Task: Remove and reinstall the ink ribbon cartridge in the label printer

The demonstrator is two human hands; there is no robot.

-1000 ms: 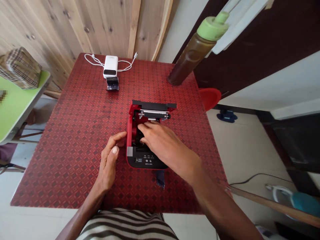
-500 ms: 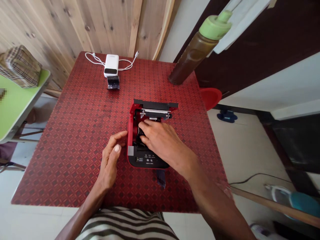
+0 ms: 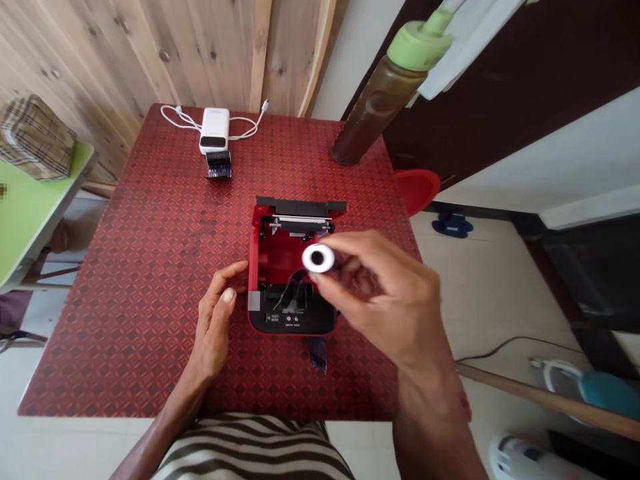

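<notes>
A red and black label or receipt printer [image 3: 259, 257] sits on the table with its lid [image 3: 300, 208] raised and its red inner bay showing. Above the bay's right side, my right hand [image 3: 385, 287] is closed on a small paper roll [image 3: 318, 258]. The roll's white end, with a dark hollow core, faces me. Dark, shiny film [image 3: 293, 293] trails below the roll over the printer's front panel. My left hand [image 3: 217, 313] rests at the printer's left side, fingers loosely curved, thumb apart, holding nothing.
A dark strip [image 3: 317, 353] lies in front of the printer. Towards the back of the red patterned table [image 3: 150, 267] are a white power bank [image 3: 215, 127] with cable and a dark curled piece [image 3: 219, 165]. A tall brown bottle [image 3: 373, 107] stands at the back right.
My right hand has lifted the paper roll up and right out of the printer's bay, and the dark film now shows over the front panel. My left hand has stayed beside the printer.
</notes>
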